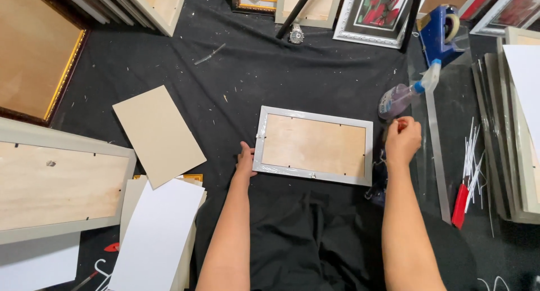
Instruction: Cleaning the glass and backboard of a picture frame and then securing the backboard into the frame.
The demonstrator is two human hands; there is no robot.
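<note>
A silver picture frame (313,116) lies face down on the black cloth, its wooden backing board up. My left hand (245,159) grips the frame's left edge near the lower corner. My right hand (402,140) is just past the frame's right edge, fingers closed around something small and reddish that I cannot make out. A spray bottle (400,97) with purple liquid lies just beyond that hand.
A beige board (158,134) and white sheets (157,234) lie at left beside a large frame (62,181). A blue tape dispenser (439,32) stands at back right. A glass pane (444,133), white strips (471,156), red cutter (460,205) and stacked frames (520,128) fill the right.
</note>
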